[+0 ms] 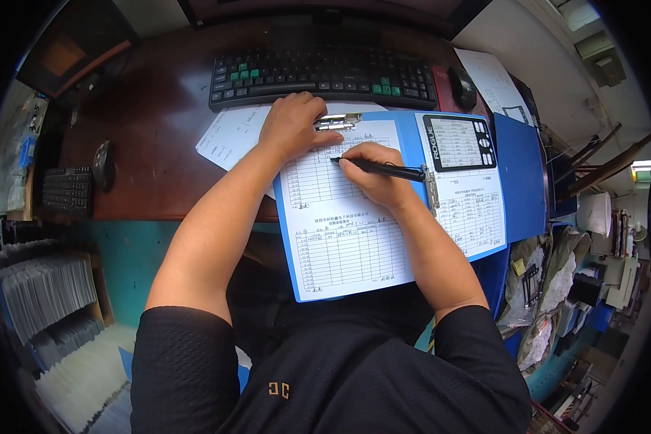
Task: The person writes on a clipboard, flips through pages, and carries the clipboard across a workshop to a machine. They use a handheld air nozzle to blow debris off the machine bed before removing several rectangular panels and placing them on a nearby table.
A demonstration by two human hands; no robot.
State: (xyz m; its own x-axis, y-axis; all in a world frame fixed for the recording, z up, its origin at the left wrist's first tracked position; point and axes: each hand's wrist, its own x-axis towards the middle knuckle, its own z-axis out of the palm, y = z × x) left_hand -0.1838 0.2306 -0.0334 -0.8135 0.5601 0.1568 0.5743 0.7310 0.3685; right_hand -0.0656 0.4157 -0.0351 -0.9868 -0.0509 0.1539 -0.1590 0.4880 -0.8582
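A blue clipboard folder [292, 269] lies opened out over the desk's front edge, with printed table forms [340, 249] on its left half and more forms [477, 217] on its right half. My right hand [375, 173] is closed round a black pen [387, 168], whose tip is at the upper rows of the left form. My left hand [294, 129] lies on the form's top left corner, thumb stretched out beside the metal clip [338, 121], fingers reaching toward the keyboard. A second clip [432, 188] sits at the folder's middle.
Behind the folder stand a black keyboard [318, 76] with some green keys and a mouse [462, 88]. A loose handwritten sheet [228, 137] sticks out from under my left arm. Another mouse [104, 166] and keyboard [68, 189] are at the left. Stacked sheets [47, 293] fill a rack lower left.
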